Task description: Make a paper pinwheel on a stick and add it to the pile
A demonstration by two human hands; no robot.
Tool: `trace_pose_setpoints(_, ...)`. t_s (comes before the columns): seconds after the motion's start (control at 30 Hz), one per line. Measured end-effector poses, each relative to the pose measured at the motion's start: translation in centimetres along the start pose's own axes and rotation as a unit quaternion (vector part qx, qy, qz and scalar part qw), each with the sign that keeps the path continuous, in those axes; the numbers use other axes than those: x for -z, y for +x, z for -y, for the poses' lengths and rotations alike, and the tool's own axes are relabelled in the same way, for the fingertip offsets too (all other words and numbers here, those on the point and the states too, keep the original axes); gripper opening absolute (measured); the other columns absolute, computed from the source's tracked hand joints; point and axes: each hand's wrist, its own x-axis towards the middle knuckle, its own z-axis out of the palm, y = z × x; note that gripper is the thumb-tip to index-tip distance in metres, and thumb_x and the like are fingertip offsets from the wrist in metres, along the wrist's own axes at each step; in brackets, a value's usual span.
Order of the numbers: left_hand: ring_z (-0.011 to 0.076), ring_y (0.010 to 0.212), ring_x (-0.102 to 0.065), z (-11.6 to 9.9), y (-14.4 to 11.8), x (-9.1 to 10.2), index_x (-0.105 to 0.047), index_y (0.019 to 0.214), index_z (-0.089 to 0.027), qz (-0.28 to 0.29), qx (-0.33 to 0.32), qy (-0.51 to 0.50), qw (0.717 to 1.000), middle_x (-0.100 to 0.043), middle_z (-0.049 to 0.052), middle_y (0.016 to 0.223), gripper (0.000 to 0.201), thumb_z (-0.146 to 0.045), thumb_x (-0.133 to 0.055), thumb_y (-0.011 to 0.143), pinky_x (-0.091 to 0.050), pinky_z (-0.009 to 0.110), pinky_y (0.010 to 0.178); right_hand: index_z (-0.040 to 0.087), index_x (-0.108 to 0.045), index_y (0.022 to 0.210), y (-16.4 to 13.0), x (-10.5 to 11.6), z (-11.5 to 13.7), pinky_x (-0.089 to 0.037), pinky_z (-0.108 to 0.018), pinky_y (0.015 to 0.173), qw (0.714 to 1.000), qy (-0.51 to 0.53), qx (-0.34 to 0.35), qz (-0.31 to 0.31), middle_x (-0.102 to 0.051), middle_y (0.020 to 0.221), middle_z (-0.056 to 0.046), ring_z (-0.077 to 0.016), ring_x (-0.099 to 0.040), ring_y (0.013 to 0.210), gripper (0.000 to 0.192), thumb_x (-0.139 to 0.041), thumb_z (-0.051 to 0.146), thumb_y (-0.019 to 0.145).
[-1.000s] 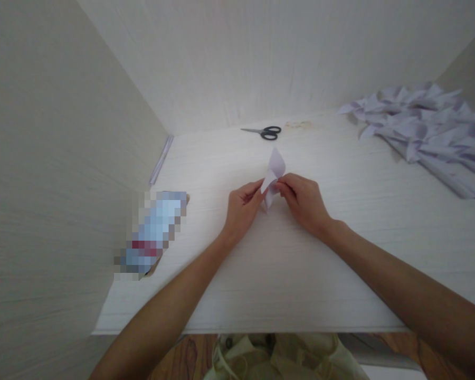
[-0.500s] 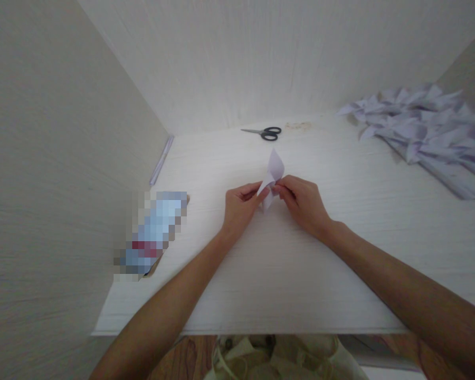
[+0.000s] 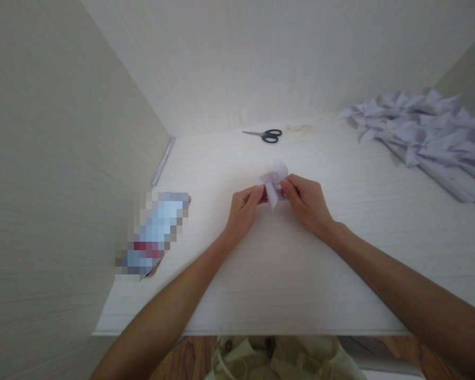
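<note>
A small paper pinwheel [image 3: 276, 179] of pale lilac-white paper, its blades curled, is held up between my two hands over the middle of the table. My left hand [image 3: 245, 208] pinches it from the left side, thumb on top and the other fingers partly hidden behind the paper. From the right, my right hand [image 3: 306, 200] grips it near its centre between thumb and fingertips. What lies behind the blades is hidden. Beyond the hands lie scissors [image 3: 267, 135] with black handles, blades pointing left and apart from both hands.
Several paper pinwheels on rolled sticks [image 3: 415, 126] are heaped at the back right. Thin rolled paper sticks [image 3: 163, 161] lie along the left wall. A blurred-out phone [image 3: 158, 232] rests at the left. Walls [image 3: 237, 63] enclose the white table [image 3: 261, 295] at the back and sides.
The pinwheel has turned in my hands; a blade that stood tall now sits lower, and another points down toward me. My left hand has shifted slightly right.
</note>
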Motion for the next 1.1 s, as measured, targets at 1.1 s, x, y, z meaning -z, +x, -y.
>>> trace_pose_setpoints(1.1,0.0107,0.069,-0.059,-0.18,-0.57,0.19,-0.068,0.075,-0.014,0.044,-0.049,0.222,0.973,-0.067,0.002,0.074,0.02,-0.013,-0.048,0.072,-0.046,0.02,0.065,0.018,-0.032,0.05,-0.05,-0.12,-0.16,-0.021,-0.023,0.047,0.992,0.042,0.001,0.115,-0.035,0.046,0.004,-0.0072,-0.032,0.045,0.034,-0.035,0.03,0.082)
